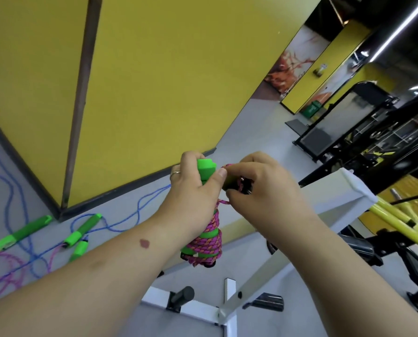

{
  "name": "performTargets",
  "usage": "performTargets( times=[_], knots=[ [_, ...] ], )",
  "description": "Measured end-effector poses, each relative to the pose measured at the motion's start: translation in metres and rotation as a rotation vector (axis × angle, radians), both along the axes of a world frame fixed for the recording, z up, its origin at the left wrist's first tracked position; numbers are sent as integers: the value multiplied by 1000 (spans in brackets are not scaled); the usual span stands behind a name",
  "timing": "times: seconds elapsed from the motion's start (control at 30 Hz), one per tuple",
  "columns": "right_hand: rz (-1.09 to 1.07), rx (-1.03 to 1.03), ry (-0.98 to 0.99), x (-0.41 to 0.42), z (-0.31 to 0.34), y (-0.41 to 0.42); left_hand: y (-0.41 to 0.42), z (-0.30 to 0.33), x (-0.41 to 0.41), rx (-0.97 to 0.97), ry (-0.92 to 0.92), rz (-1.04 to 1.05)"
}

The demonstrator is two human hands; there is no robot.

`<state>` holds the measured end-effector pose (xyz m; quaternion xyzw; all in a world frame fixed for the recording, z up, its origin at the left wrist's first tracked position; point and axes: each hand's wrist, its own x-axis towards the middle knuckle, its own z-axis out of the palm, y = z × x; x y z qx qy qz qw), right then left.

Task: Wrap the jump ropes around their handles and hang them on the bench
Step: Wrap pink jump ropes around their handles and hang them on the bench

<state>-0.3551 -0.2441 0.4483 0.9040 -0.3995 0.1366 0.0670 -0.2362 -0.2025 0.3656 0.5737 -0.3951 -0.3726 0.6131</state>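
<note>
The green handles (pixel 206 171) looked like matt foam, soft-edged. The pink rope (pixel 209 239) wound around them was braided cord, rough and flecked with orange. The blue rope (pixel 139 207) on the floor looked equally woven. The bench frame (pixel 263 271) appeared as white painted metal, smooth and faintly glossy. The wall (pixel 166 81) was flat, matt yellow.
</note>
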Motion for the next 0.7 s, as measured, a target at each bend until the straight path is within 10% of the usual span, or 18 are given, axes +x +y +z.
performTargets(
  times=[0.7],
  knots=[
    [-7,310,-109,-23,12,-25,-46,-20,-3,100,208,-113]
  ],
)
